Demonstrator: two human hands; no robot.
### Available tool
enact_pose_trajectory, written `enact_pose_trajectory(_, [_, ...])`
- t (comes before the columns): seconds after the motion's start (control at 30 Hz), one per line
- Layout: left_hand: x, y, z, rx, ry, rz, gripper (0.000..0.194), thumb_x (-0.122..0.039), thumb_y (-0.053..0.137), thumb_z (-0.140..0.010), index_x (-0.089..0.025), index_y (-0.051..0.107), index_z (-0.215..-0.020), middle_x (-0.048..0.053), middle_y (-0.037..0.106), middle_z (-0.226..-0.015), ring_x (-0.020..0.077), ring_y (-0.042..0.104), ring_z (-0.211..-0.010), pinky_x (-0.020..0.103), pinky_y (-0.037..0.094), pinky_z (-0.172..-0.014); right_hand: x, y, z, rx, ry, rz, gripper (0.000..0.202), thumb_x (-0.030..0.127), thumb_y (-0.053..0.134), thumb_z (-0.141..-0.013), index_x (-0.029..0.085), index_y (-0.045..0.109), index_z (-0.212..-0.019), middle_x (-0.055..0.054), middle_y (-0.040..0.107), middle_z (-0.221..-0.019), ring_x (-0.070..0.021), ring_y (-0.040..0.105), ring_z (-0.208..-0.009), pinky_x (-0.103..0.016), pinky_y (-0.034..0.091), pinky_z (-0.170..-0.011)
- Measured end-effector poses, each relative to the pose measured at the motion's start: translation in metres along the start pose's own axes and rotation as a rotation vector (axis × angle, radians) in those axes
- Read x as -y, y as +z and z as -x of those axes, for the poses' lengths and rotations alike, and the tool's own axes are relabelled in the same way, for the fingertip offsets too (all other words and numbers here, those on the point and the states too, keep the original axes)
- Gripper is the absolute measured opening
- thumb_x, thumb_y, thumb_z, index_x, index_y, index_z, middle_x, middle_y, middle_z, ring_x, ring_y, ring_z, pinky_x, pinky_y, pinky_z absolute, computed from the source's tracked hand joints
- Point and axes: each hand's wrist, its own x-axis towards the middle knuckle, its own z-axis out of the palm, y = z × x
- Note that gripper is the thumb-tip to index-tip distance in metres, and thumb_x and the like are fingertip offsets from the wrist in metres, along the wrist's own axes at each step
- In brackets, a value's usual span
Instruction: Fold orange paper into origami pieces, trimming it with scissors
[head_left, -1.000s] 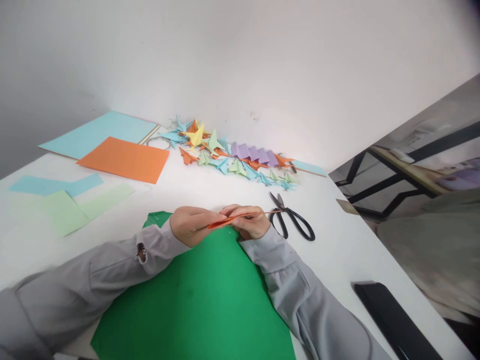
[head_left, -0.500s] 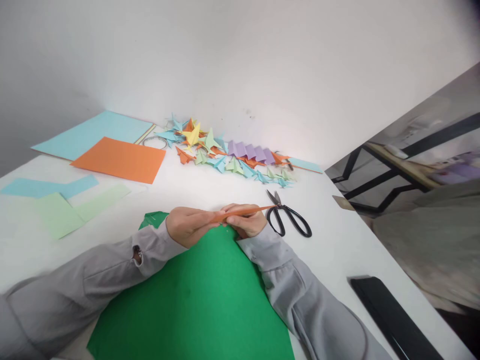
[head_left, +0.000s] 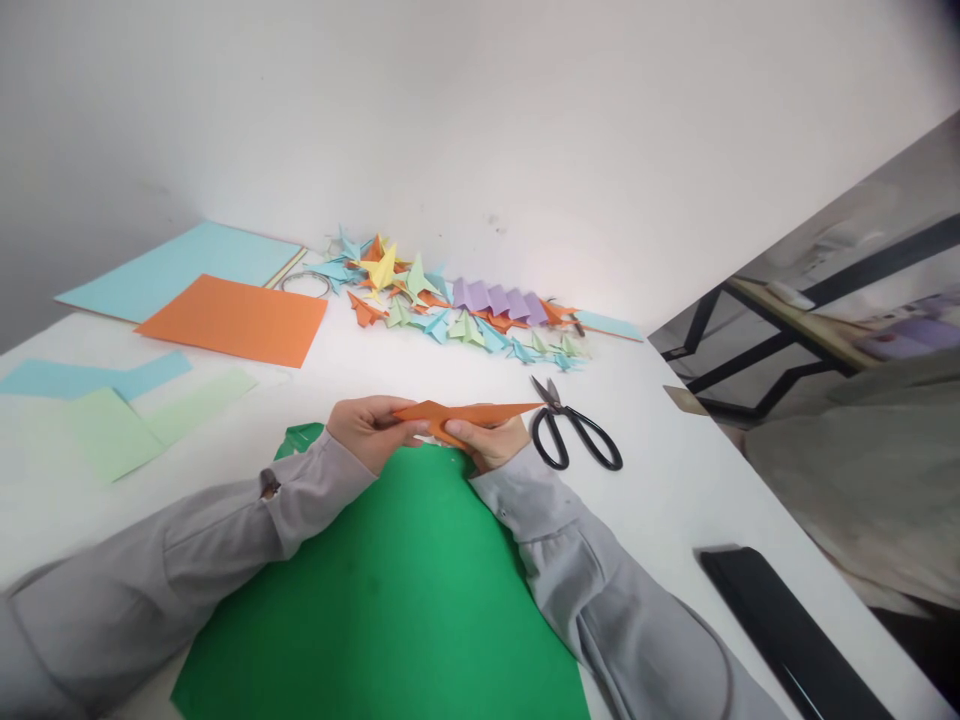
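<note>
Between my two hands is a folded piece of orange paper (head_left: 484,411), narrowing to a point at its right end. My left hand (head_left: 367,428) pinches its left side, thumb below and fingers behind. My right hand (head_left: 499,443) is closed on its middle, the thumb pressed on the near face. Both hands are above the far end of a green sheet (head_left: 390,590). Black-handled scissors (head_left: 574,425) lie slightly open just right of my right hand, close to the paper's tip.
Folded paper cranes (head_left: 420,285) in several colours lie along the wall beside a pleated purple strip (head_left: 499,300). At left are an orange sheet (head_left: 232,320), a blue sheet (head_left: 187,255) and green paper pieces (head_left: 112,435). A black case-like object (head_left: 780,620) rests near the right edge.
The orange paper has turned so more of its face shows, and its left end has come out from my left fingers. My left hand has shifted slightly up and left.
</note>
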Motion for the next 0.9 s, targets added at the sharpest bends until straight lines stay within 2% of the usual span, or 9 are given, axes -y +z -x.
enact_pose_trajectory(0.1, [-0.002,-0.002,-0.001,0.025,0.037,-0.018,0.015,-0.024,0.074,-0.059,-0.015,0.071,-0.070,0.002,0.071,-0.062,0.0151,0.065,-0.054,0.025,0.057,-0.054,0.000,-0.002,0.000,0.021,0.002,0.026,0.024,0.025,0.081,-0.048,0.019,0.069,-0.067,0.000,0.071,-0.072,-0.0178,0.064,-0.065,-0.034,0.052,-0.065])
enact_pose_trajectory(0.27, [-0.001,-0.009,-0.003,0.100,0.247,-0.153,0.010,-0.020,0.071,-0.062,-0.014,0.072,-0.070,0.003,0.071,-0.063,0.0134,0.064,-0.054,0.020,0.051,-0.049,0.005,-0.006,0.000,0.156,0.059,0.096,0.019,0.031,0.079,-0.052,0.017,0.070,-0.061,0.000,0.066,-0.054,-0.0140,0.059,-0.051,-0.027,0.047,-0.050])
enact_pose_trajectory(0.4, [-0.002,-0.011,-0.005,0.159,0.426,-0.245,0.011,-0.019,0.068,-0.065,-0.012,0.073,-0.071,0.005,0.071,-0.061,0.0120,0.061,-0.047,0.018,0.046,-0.042,0.011,-0.005,-0.001,0.238,0.038,0.058,0.017,0.031,0.080,-0.053,0.021,0.072,-0.065,0.001,0.067,-0.055,-0.0118,0.059,-0.051,-0.024,0.046,-0.051])
enact_pose_trajectory(0.5, [-0.003,-0.011,-0.004,0.122,0.551,-0.296,0.011,-0.020,0.069,-0.065,-0.011,0.073,-0.070,0.006,0.070,-0.058,0.0110,0.059,-0.043,0.017,0.044,-0.039,0.013,-0.005,-0.002,0.288,0.007,0.065,0.015,0.032,0.079,-0.055,0.023,0.073,-0.066,0.001,0.068,-0.058,-0.0119,0.060,-0.052,-0.024,0.047,-0.052])
enact_pose_trajectory(0.6, [-0.005,-0.011,-0.004,0.126,0.649,-0.340,0.011,-0.021,0.069,-0.066,-0.012,0.073,-0.071,0.007,0.070,-0.061,0.0113,0.060,-0.045,0.017,0.047,-0.042,0.014,-0.006,-0.003,0.311,-0.047,0.075,0.014,0.031,0.079,-0.056,0.023,0.073,-0.066,-0.001,0.070,-0.062,-0.0139,0.062,-0.055,-0.026,0.049,-0.054])
enact_pose_trajectory(0.9, [-0.004,-0.014,-0.007,0.179,0.758,-0.369,0.011,-0.016,0.067,-0.066,-0.008,0.072,-0.073,0.012,0.071,-0.064,0.0154,0.066,-0.052,0.018,0.051,-0.049,0.012,-0.007,-0.002,0.299,-0.042,0.033,0.017,0.030,0.081,-0.052,0.024,0.074,-0.066,-0.001,0.072,-0.070,-0.0147,0.065,-0.065,-0.026,0.052,-0.063])
